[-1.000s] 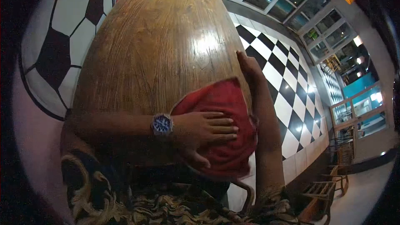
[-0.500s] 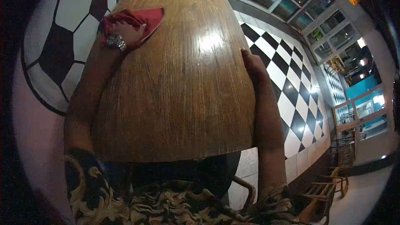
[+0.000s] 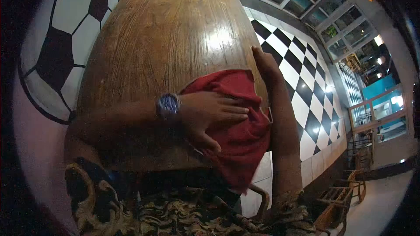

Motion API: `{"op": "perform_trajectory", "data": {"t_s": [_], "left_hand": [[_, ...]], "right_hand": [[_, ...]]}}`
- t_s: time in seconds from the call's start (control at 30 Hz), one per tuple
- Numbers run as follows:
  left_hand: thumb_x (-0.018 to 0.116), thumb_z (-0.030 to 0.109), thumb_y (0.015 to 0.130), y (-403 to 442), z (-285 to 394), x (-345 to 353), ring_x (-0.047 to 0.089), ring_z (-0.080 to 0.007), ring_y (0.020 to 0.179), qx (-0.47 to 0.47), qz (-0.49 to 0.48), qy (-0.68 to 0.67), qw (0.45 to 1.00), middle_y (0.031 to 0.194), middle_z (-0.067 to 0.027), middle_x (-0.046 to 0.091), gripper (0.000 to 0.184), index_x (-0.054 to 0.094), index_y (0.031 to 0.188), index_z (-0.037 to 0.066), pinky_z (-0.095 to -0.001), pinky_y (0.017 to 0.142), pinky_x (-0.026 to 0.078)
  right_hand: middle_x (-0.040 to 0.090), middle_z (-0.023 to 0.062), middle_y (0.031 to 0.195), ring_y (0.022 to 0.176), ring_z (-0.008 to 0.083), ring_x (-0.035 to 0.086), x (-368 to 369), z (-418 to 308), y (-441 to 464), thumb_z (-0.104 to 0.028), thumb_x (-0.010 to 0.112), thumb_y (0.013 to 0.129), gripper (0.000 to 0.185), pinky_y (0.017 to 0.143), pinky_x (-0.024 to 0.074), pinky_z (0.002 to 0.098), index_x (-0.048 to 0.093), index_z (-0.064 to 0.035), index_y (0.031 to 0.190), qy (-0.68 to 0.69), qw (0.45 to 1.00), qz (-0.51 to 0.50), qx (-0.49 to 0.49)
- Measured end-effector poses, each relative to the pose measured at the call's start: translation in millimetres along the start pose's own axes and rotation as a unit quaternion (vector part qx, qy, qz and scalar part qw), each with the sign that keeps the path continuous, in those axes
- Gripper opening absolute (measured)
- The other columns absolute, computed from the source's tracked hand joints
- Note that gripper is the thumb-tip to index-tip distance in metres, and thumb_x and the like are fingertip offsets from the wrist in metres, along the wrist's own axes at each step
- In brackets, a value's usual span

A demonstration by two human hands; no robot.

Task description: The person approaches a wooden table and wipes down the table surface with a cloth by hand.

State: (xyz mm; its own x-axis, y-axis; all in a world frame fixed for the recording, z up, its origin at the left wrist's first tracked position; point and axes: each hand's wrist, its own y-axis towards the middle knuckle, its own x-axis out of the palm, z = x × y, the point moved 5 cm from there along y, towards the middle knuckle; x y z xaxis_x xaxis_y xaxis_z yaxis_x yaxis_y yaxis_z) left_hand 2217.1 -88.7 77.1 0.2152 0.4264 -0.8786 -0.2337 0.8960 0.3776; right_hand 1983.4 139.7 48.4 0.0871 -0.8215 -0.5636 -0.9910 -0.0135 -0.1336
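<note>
My left hand, a metal watch on its wrist, holds a red cloth against the tabletop near its right front edge. The fingers lie stretched across the cloth and the thumb stands apart. One corner of the cloth hangs past the front edge of the wooden table. My right hand is closed on the table's right edge, with some of its fingers hidden. The cloth's right side reaches close to my right forearm.
A wall with a painted football borders the table on the left. Black and white floor tiles lie to the right. Wooden chairs stand at the lower right, and a curved chair arm is close to the front edge.
My left hand has swept the red cloth from the far left of the table to the near right side. My right hand has stayed at the right edge.
</note>
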Motion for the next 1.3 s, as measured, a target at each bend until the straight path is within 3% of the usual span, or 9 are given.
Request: {"op": "perform_trajectory", "data": {"t_s": [0.2,0.33,0.47,0.6,0.73,0.87,1.07,1.17,1.3], "left_hand": [[0.084,0.065,0.084,-67.3,-116.1,-59.1,0.055,-0.0400,0.146,-0.244,0.106,0.080,0.960,0.155,-0.0203,0.060,0.096,0.055,0.154,0.005,-0.0510,0.123,0.041],[0.048,0.083,0.097,-187.5,-197.6,-119.0,0.046,-0.0501,0.151,-0.732,0.079,0.313,0.600,0.161,-0.0369,0.046,0.112,0.047,0.155,-0.012,-0.0564,0.127,0.034],[0.041,0.080,0.100,-198.8,-191.6,-118.2,0.044,-0.0625,0.146,-0.748,0.079,0.335,0.568,0.158,-0.0438,0.044,0.108,0.054,0.148,-0.015,-0.0648,0.124,0.032],[0.055,0.072,0.097,-130.1,-144.2,-90.3,0.068,-0.0478,0.112,-0.559,0.122,0.328,0.752,0.121,-0.0313,0.070,0.086,0.068,0.124,-0.009,-0.0548,0.099,0.053],[0.076,0.056,0.091,-42.8,-78.7,-40.9,0.058,-0.0507,0.128,-0.400,0.011,0.025,0.916,0.137,-0.0342,0.063,0.078,0.065,0.130,-0.010,-0.0558,0.116,0.042],[0.071,0.075,0.091,6.0,23.0,15.2,0.035,-0.0448,0.158,-0.004,0.001,0.018,1.000,0.171,-0.0258,0.038,0.108,0.038,0.167,0.007,-0.0567,0.131,0.031],[0.071,0.071,0.092,-23.7,-52.0,-27.7,0.059,-0.0472,0.137,-0.148,0.023,0.020,0.988,0.151,-0.0259,0.060,0.087,0.060,0.150,0.008,-0.0576,0.115,0.046],[0.067,0.066,0.096,-82.6,-137.6,-80.5,0.064,-0.0413,0.132,-0.425,0.115,0.074,0.895,0.144,-0.0249,0.066,0.077,0.068,0.138,0.002,-0.0489,0.114,0.050],[0.048,0.068,0.104,-202.6,-218.4,-104.5,0.050,-0.0528,0.144,-0.743,0.121,0.435,0.495,0.150,-0.0364,0.056,0.088,0.056,0.148,-0.008,-0.0627,0.121,0.038]], "right_hand": [[0.076,0.0254,0.111,0.101,0.0275,0.068,-2.3,-5.8,-6.3,-0.075,0.054,0.103,0.093,0.090,0.0534,0.0420,0.072,0.0144,0.124,-0.031,0.999,-0.017,0.012],[0.076,0.0283,0.116,0.105,0.0298,0.070,-2.3,-2.1,-4.7,-0.076,0.053,0.102,0.096,0.092,0.0534,0.0427,0.069,0.0153,0.128,-0.021,0.999,-0.037,-0.001],[0.075,0.0300,0.116,0.106,0.0326,0.070,-3.8,-12.0,-10.4,-0.079,0.052,0.101,0.100,0.093,0.0534,0.0464,0.069,0.0153,0.129,-0.051,0.998,-0.025,-0.007],[0.076,0.0285,0.111,0.101,0.0315,0.068,-2.4,-13.2,-11.1,-0.080,0.050,0.101,0.101,0.091,0.0532,0.0464,0.069,0.0158,0.128,-0.063,0.998,-0.009,0.009],[0.075,0.0240,0.104,0.093,0.0254,0.065,-2.5,-6.0,-6.4,-0.079,0.050,0.103,0.099,0.085,0.0529,0.0426,0.070,0.0154,0.124,-0.045,0.999,-0.025,-0.016],[0.069,0.0155,0.089,0.082,0.0192,0.056,2.8,8.9,12.9,-0.076,0.049,0.105,0.093,0.074,0.0489,0.0393,0.072,0.0137,0.112,-0.016,1.000,-0.019,-0.005],[0.071,0.0167,0.092,0.085,0.0207,0.057,-3.2,-2.8,3.9,-0.074,0.049,0.105,0.089,0.076,0.0496,0.0416,0.072,0.0121,0.113,-0.097,0.994,-0.011,-0.042],[0.075,0.0215,0.101,0.091,0.0241,0.063,-1.2,-5.6,-2.6,-0.075,0.049,0.105,0.091,0.081,0.0519,0.0426,0.071,0.0121,0.119,-0.089,0.995,-0.021,-0.048],[0.077,0.0272,0.110,0.099,0.0296,0.070,0.1,-14.8,-15.7,-0.077,0.048,0.103,0.096,0.087,0.0536,0.0446,0.069,0.0144,0.122,-0.037,0.998,-0.027,-0.036]]}}
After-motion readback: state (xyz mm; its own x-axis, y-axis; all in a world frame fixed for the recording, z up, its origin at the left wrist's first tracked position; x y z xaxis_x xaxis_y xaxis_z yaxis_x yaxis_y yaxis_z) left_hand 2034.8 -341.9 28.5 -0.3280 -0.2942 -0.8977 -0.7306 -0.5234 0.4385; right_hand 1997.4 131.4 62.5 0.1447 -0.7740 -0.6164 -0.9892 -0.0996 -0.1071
